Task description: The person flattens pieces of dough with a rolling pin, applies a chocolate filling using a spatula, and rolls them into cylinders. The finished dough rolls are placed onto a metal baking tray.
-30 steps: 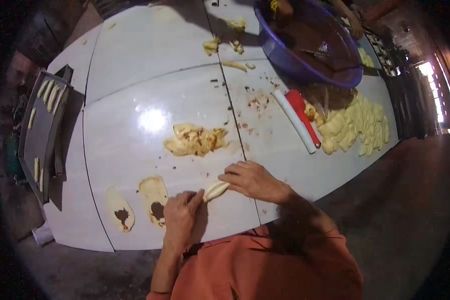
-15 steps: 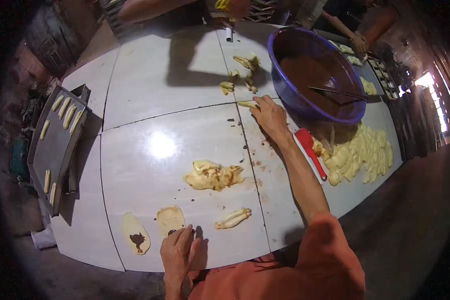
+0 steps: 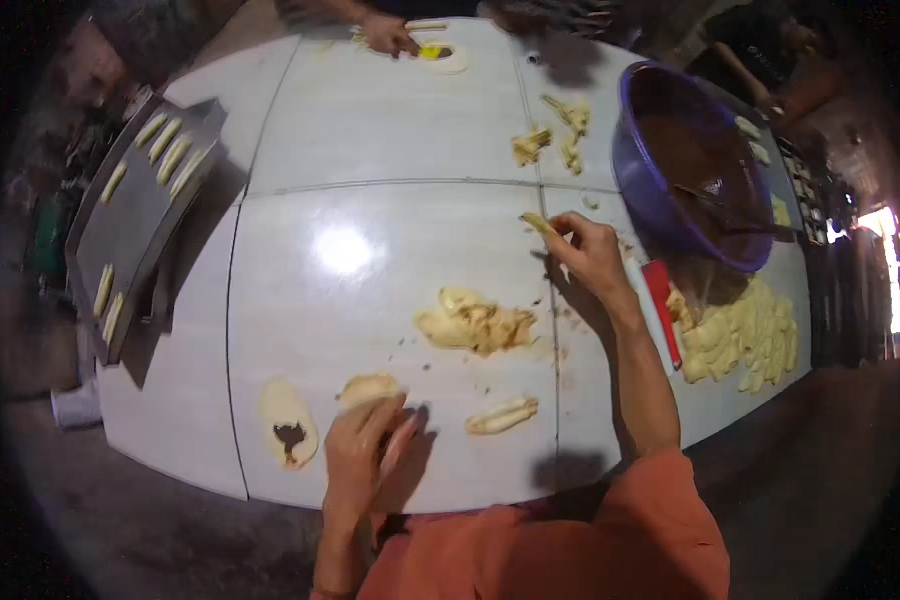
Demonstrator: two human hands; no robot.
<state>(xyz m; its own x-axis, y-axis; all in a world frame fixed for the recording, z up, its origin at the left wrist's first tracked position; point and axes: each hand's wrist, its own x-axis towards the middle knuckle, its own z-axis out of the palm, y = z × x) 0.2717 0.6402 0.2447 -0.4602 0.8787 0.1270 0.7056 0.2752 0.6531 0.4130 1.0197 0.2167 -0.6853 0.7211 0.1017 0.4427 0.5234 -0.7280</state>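
My right hand (image 3: 588, 250) pinches a thin yellow banana-like strip (image 3: 535, 225) above the table (image 3: 310, 290), right of centre. My left hand (image 3: 360, 450), fingers bent and thumb apart, is over a flattened dough piece (image 3: 366, 384) whose near part it hides. Left of it lies a dough oval (image 3: 280, 400) with a dark brown filling. A rolled dough piece (image 3: 500, 418) lies to the right. A messy lump of dough (image 3: 470, 325) sits beyond. A red-handled tool (image 3: 666, 320) and a white roller (image 3: 650, 315) lie beside many flat dough pieces (image 3: 740, 335).
A metal tray (image 3: 130, 240) with several dough strips stands at left. A purple basin (image 3: 640, 160) of brown mixture sits at right, near yellow scraps (image 3: 532, 145). A co-worker's hand (image 3: 385, 35) holds a yellow tool at the far edge; another person (image 3: 740, 60) stands upper right.
My right hand left the rolled dough, reached up to the yellow strip and lifts it. My left hand moved back over the flattened dough. The co-worker's hand appears at the far edge.
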